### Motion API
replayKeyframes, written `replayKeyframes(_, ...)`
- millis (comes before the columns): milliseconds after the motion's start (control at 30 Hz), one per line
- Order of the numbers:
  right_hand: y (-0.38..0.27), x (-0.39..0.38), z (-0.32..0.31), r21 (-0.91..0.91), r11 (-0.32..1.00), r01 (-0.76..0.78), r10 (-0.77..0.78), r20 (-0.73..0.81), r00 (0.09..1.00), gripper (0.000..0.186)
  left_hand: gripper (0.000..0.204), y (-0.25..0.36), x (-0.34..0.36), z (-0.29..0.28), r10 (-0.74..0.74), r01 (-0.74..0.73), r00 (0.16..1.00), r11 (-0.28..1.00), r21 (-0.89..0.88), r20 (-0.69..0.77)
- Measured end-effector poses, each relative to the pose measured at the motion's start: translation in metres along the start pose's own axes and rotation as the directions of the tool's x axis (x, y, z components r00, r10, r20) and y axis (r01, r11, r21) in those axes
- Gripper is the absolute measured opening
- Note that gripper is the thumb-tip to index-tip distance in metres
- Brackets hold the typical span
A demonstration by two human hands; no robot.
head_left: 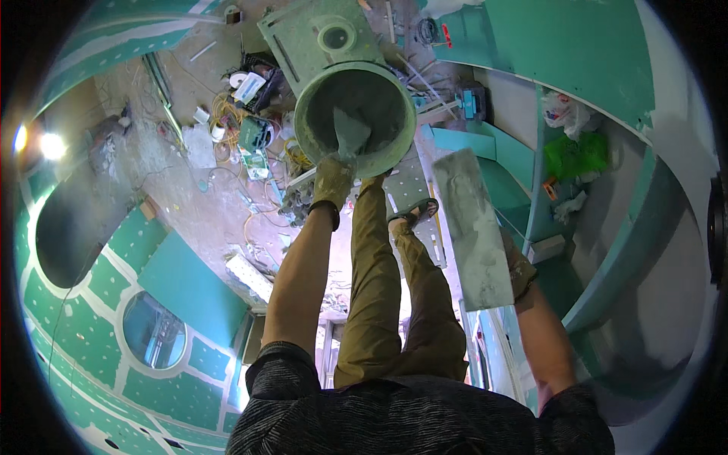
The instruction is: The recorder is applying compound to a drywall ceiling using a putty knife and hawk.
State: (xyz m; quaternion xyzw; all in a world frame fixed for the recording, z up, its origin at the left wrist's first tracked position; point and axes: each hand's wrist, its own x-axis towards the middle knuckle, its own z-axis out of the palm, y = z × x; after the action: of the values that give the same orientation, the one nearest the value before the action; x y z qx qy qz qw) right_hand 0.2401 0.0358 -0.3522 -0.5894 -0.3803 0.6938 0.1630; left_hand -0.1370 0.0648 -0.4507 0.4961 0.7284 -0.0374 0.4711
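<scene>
Trowel being held over the bucket, board being held to the right.

The trowel [351, 133] is being gripped by the gloved left hand [332, 182], its fingers being closed together around the handle end; the blade is being pointed away from them, just beyond the fingertips, past the near rim of the bucket [412, 121] toward its far rim. How deep the blade is being held cannot be told. The smeared board [470, 227] is being held up by the gloved right hand [520, 269] near its right edge; those fingers are being hidden behind it, so their closure cannot be told.
</scene>
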Motion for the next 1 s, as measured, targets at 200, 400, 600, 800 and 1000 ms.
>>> replayKeyframes(200,-0.085,0.087,-0.001,-0.252,0.907,-0.336,0.286,-0.216,0.933,0.045,0.045,0.011,-0.015,-0.031,0.037,-0.015,0.925,0.998,0.063,-0.378)
replayKeyframes(400,-0.129,0.216,0.059,-0.89,0.394,0.229,-0.197,0.161,0.967,0.05,0.059,-0.026,0.037,-0.073,0.405,-0.163,0.717,0.889,0.428,-0.567)
replayKeyframes(600,-0.118,0.268,0.095,-0.853,0.513,0.093,-0.04,0.084,0.996,0.055,0.043,-0.063,0.085,-0.071,0.262,-0.094,0.839,0.933,0.347,-0.476)
replayKeyframes(800,-0.11,0.259,0.091,-0.859,0.512,0.009,0.023,0.024,0.999,0.062,0.046,-0.048,0.092,-0.067,0.333,-0.18,0.824,0.921,0.346,-0.457)
replayKeyframes(1000,-0.105,0.266,0.094,-0.809,0.587,-0.002,0.067,0.047,0.997,0.061,0.058,-0.06,0.091,-0.078,0.419,-0.332,0.822,0.903,0.273,-0.386)
